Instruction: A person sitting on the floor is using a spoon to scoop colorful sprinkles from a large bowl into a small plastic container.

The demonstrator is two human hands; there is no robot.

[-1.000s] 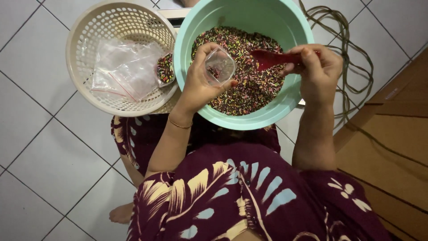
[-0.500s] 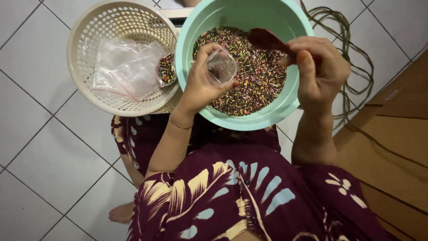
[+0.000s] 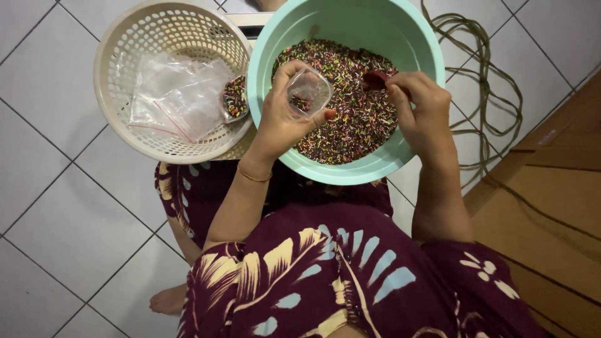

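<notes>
Over the green bowl [image 3: 263,119], the left hand [image 3: 285,119] held a small clear cup [image 3: 308,92], fingers wrapped round its sides and thumb pressed at the lower rim, the cup tilted with its mouth toward the camera. Inside it sat a little of the coloured sprinkles. Across from it, the right hand [image 3: 421,103] was closed round the handle of a dark red scoop [image 3: 375,79], whose head lay down in the sprinkles [image 3: 357,125] at the far right of the heap. Those sprinkles, a mix of brown, pink, green and yellow strands, filled the bottom of the bowl, and both hands hovered just above them, near each other but apart. Just left of the bowl, touching its rim, stood a cream basket [image 3: 125,37] with a perforated wall; in it lay clear plastic bags [image 3: 175,94] with red seal lines, and one filled cup [image 3: 235,97] of sprinkles rested against the basket's right side. Bowl and basket sat at the person's knees on the white tiled floor [image 3: 56,206], a patterned maroon dress [image 3: 313,263] filling the foreground. A greenish cord [image 3: 482,75] lay coiled on the tiles to the right, beside a wooden edge [image 3: 551,206].
</notes>
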